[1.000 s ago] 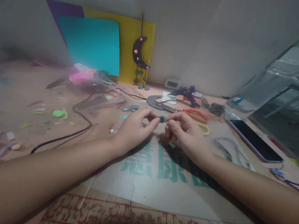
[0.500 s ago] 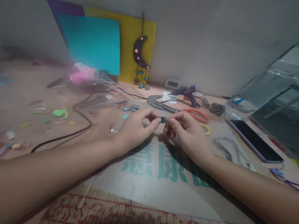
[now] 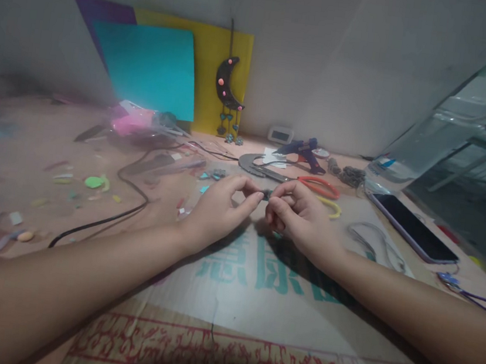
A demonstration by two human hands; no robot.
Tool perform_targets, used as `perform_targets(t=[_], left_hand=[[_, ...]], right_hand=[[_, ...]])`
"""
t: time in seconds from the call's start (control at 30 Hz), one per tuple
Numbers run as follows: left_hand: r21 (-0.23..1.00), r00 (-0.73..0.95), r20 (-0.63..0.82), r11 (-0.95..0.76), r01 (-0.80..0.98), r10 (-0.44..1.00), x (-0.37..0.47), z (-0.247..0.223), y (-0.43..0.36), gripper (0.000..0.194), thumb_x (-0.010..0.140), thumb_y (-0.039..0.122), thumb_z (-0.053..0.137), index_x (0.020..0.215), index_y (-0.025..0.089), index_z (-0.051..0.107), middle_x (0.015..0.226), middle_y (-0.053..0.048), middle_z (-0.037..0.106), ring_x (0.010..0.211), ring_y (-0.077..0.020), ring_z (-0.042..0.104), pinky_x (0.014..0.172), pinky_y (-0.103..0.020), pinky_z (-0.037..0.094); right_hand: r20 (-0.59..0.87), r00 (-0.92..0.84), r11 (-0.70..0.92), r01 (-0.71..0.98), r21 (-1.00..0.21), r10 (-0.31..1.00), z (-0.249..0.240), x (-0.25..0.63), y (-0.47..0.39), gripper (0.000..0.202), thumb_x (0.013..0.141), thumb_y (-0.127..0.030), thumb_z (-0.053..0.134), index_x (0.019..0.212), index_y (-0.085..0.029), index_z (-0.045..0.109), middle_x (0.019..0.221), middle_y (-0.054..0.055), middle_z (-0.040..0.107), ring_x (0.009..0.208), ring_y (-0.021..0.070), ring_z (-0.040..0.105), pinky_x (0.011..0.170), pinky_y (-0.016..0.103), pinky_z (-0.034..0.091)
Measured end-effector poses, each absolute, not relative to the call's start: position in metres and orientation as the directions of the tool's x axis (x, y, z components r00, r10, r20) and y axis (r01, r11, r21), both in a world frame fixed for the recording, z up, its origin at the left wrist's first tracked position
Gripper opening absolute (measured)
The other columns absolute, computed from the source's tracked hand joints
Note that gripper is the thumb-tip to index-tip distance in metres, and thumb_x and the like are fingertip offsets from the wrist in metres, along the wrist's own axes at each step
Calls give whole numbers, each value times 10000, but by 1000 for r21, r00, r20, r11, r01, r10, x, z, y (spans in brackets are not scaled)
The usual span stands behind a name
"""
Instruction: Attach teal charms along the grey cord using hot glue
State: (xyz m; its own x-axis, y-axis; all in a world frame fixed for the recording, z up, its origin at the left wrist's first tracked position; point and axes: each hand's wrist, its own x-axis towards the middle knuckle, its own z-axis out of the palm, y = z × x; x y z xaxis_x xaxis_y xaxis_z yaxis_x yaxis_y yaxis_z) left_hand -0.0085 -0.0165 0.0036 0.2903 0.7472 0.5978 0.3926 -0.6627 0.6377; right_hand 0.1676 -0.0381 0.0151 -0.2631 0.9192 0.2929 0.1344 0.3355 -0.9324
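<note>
Between the fingertips of both hands is a tiny dark grey-green piece, too small to make out clearly. My left hand pinches its left side between thumb and forefinger. On the other side, my right hand closes thumb and fingers at the piece's right end, partly hiding it. Both hands are held above a pale sheet printed with green characters. Beyond the fingers lie grey-handled-looking metal jaws and orange-handled scissors, with a yellow handle loop by my right hand. Small turquoise and grey bits sit behind my left hand.
A black cord curves across the left side among scattered clay scraps. A phone lies at right, near a clear plastic container. A glue gun and a moon ornament against a yellow sheet stand behind.
The fingers of my right hand have shifted slightly around the small piece, and less of its green shows. My left hand keeps its pinch. The whole view has moved very slightly.
</note>
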Motion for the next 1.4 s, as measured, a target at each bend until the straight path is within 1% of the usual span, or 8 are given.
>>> perform_targets(t=[0.2,0.33,0.47,0.6,0.77,0.93,1.13,1.4], left_hand=[[626,310,598,-672,395,739,-9,6,-19,77,889,232,569,835,193,608,854,-11,684,845,-164,625,811,-295,482],[629,325,587,-670,394,742,-10,6,-19,100,904,257,557,851,200,620,869,-17,688,863,-173,629,817,-304,484],[613,342,597,-688,389,726,-10,5,-19,107,909,248,559,839,193,619,862,-13,686,864,-168,625,832,-302,471],[611,352,585,-682,402,731,-10,3,-18,105,905,271,576,857,190,621,869,-12,688,867,-170,622,835,-306,464],[646,353,553,-656,389,755,-10,3,-17,130,896,312,588,938,196,630,925,-21,689,896,-177,627,849,-315,473],[659,327,540,-631,409,775,-9,4,-18,84,880,271,578,898,198,615,904,-20,683,889,-180,624,853,-323,478],[660,331,543,-636,401,772,-8,2,-18,57,874,244,568,895,199,595,894,-16,672,870,-173,620,830,-316,482],[649,332,540,-633,422,774,-10,3,-16,58,878,236,561,860,194,597,873,-14,675,865,-176,617,826,-315,469]], right_hand=[[261,-253,290,82,-954,932,15,167,-38,227,905,-353,590,949,-227,407,566,-83,586,446,74,470,439,184,369],[234,-278,263,72,-962,932,15,167,-37,258,892,-384,601,1016,-204,463,560,-70,593,441,77,476,440,192,375],[193,-289,222,70,-972,938,17,168,-36,257,882,-406,611,968,-182,519,550,-57,588,435,71,467,434,190,366],[171,-255,199,87,-976,952,18,170,-36,241,882,-400,611,924,-190,500,546,-62,587,422,68,462,424,185,354],[199,-226,234,143,-962,954,17,169,-36,201,904,-367,580,916,-191,484,538,-70,577,435,71,483,434,183,365],[227,-232,268,168,-949,946,17,167,-37,171,909,-341,568,913,-195,478,539,-71,575,447,73,489,428,182,353],[216,-270,269,177,-947,938,17,166,-39,177,900,-347,570,908,-199,474,549,-67,581,462,79,508,453,195,387],[202,-295,245,119,-962,934,15,166,-38,161,873,-299,582,939,-202,472,565,-66,577,475,85,523,453,195,388]])
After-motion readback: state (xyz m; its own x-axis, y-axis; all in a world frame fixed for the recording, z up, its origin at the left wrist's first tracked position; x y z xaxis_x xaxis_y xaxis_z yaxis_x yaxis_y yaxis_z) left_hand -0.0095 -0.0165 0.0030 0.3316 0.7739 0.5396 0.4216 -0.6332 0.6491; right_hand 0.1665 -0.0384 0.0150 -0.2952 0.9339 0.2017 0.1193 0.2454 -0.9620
